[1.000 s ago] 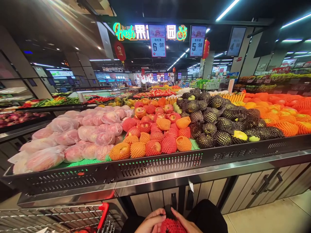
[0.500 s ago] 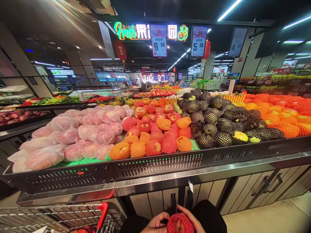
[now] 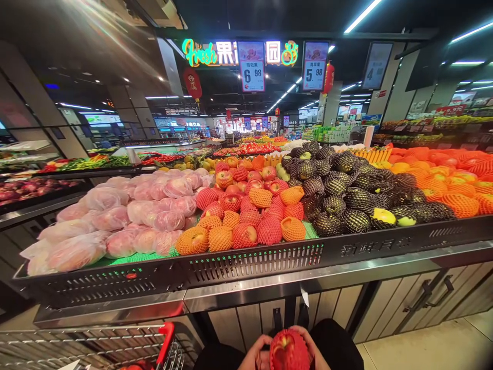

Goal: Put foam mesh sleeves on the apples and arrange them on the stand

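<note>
An apple [image 3: 288, 349] in a red foam net is held low in front of me, at the bottom of the view. My left hand [image 3: 257, 354] grips it from the left, fingers curled against the net. On the other side my right hand [image 3: 311, 349] wraps round it. The net's opening faces up and shows the apple's skin. Beyond my hands, apples in red and orange foam nets [image 3: 246, 234] are heaped in a black display crate [image 3: 254, 259].
Bagged pinkish fruit [image 3: 111, 218] lies left of the netted apples, and black-netted green fruit [image 3: 342, 195] lies right. A steel counter edge [image 3: 246, 295] runs below the crate. At lower left stands a shopping cart [image 3: 166, 341] with red fruit inside.
The apple in my hands has risen slightly and tilted, so more of its skin shows through the net opening. My view has shifted a little.
</note>
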The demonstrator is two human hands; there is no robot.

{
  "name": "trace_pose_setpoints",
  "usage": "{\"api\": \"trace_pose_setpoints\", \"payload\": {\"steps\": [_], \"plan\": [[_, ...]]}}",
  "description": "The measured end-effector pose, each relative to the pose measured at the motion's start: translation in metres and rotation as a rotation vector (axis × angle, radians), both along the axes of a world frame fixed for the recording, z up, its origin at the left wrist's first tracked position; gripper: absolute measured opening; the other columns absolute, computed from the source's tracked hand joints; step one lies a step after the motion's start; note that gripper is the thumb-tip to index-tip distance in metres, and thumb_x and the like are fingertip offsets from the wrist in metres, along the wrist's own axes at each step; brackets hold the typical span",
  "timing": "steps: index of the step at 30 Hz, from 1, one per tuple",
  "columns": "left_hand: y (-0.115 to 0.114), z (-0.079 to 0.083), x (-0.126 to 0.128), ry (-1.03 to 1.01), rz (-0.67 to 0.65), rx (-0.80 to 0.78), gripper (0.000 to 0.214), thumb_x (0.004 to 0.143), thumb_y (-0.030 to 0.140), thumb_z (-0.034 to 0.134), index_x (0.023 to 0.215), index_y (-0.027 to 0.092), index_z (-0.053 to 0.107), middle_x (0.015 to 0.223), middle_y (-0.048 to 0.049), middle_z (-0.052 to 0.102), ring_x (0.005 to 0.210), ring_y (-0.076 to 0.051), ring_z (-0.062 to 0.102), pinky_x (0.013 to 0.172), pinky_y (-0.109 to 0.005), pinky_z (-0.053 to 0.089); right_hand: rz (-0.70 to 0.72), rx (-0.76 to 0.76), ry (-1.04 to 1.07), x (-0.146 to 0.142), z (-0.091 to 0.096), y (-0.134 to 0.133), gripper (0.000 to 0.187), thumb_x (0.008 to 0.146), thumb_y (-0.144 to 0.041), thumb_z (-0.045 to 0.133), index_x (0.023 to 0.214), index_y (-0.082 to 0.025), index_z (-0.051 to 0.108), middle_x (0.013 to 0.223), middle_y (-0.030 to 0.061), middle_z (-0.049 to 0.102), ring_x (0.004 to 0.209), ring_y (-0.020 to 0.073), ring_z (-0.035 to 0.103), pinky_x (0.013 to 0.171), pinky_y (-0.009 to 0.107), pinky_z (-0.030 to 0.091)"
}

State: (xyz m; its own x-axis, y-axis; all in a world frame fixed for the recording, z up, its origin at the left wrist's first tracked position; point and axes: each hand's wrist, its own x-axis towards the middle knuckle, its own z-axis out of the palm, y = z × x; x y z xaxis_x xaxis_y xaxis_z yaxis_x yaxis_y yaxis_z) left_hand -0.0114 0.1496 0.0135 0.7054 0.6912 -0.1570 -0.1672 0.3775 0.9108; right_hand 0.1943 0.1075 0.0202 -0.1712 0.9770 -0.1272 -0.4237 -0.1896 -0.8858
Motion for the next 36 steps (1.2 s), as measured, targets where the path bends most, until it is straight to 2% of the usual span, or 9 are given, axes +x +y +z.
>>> {"api": "trace_pose_setpoints", "payload": {"steps": [4,9,12,15,20,23,28,33,36], "plan": [[0.0,0.011,-0.001,0.141,0.167,0.199,0.103,0.046,0.059,0.093,0.135,0.023,0.056,0.132,-0.0162,0.056,0.11,-0.032,0.06,0.087,-0.037,0.049,0.127,0.012,-0.105,0.015,0.017,0.002,0.097,0.037,-0.046,0.098,0.121,-0.031,0.053,0.1,0.0036,0.067,0.092,0.0274,0.07,0.092,0.046,0.054],[-0.009,0.019,0.016,0.227,0.257,0.335,0.072,0.053,0.05,0.091,0.116,0.024,0.071,0.13,-0.0177,0.061,0.129,-0.042,0.051,0.114,-0.047,0.035,0.145,0.018,-0.099,0.017,0.028,0.006,0.103,0.037,-0.045,0.099,0.126,-0.032,0.048,0.107,0.0038,0.065,0.082,0.0218,0.07,0.083,0.04,0.056],[-0.015,0.026,0.022,0.319,0.527,0.428,0.081,0.054,0.039,0.092,0.127,0.023,0.061,0.137,-0.0167,0.057,0.133,-0.041,0.049,0.117,-0.044,0.033,0.058,0.014,0.029,0.012,0.032,0.007,0.079,0.049,-0.049,0.095,0.115,-0.03,0.055,0.119,0.0055,0.063,0.091,0.0217,0.072,0.084,0.037,0.055],[-0.019,0.034,0.027,0.366,0.681,0.468,0.097,0.051,0.031,0.093,0.136,0.021,0.047,0.14,-0.0186,0.054,0.13,-0.039,0.052,0.114,-0.044,0.036,0.123,-0.032,0.035,0.005,0.029,0.007,0.056,0.063,-0.049,0.09,0.104,-0.028,0.059,0.113,0.0031,0.065,0.093,0.0196,0.071,0.081,0.032,0.055],[-0.023,0.04,0.042,0.246,0.829,0.413,0.102,0.048,0.028,0.096,0.136,0.021,0.045,0.134,-0.0182,0.059,0.123,-0.039,0.057,0.111,-0.044,0.038,0.001,0.075,0.024,-0.008,0.017,0.008,0.049,0.072,-0.057,0.082,0.095,-0.028,0.051,0.091,-0.0029,0.061,0.059,0.0073,0.056,0.054,0.018,0.044],[-0.023,0.04,0.047,0.222,0.791,0.369,0.114,0.05,0.035,0.096,0.145,0.022,0.034,0.127,-0.0162,0.064,0.123,-0.038,0.059,0.111,-0.044,0.038,-0.133,0.111,-0.085,-0.01,0.015,0.007,0.042,0.079,-0.058,0.076,0.099,-0.028,0.054,0.1,-0.0004,0.061,0.056,0.0066,0.05,0.05,0.019,0.041],[-0.02,0.033,0.044,0.34,0.656,0.412,0.127,0.054,0.039,0.093,0.153,0.016,0.017,0.143,-0.0229,0.051,0.137,-0.039,0.048,0.12,-0.048,0.029,-0.121,0.149,-0.139,-0.007,0.02,0.004,0.038,0.081,-0.058,0.073,0.097,-0.027,0.059,0.106,0.0034,0.062,0.084,0.0189,0.065,0.077,0.03,0.055],[-0.019,0.022,0.038,0.279,0.525,0.493,0.111,0.063,0.057,0.084,0.151,0.02,0.027,0.153,-0.0223,0.037,0.141,-0.04,0.042,0.119,-0.05,0.03,-0.098,0.069,-0.084,-0.002,0.025,0.002,0.038,0.072,-0.05,0.083,0.088,-0.023,0.061,0.114,0.0062,0.063,0.093,0.0219,0.066,0.086,0.033,0.054],[-0.018,0.022,0.034,0.109,0.435,0.414,0.1,0.069,0.066,0.075,0.147,0.022,0.031,0.149,-0.0216,0.044,0.136,-0.039,0.049,0.115,-0.048,0.035,-0.039,0.005,-0.06,0.006,0.03,0.0,0.038,0.075,-0.053,0.08,0.082,-0.021,0.06,0.133,0.0093,0.054,0.097,0.0229,0.065,0.083,0.033,0.055]]}}
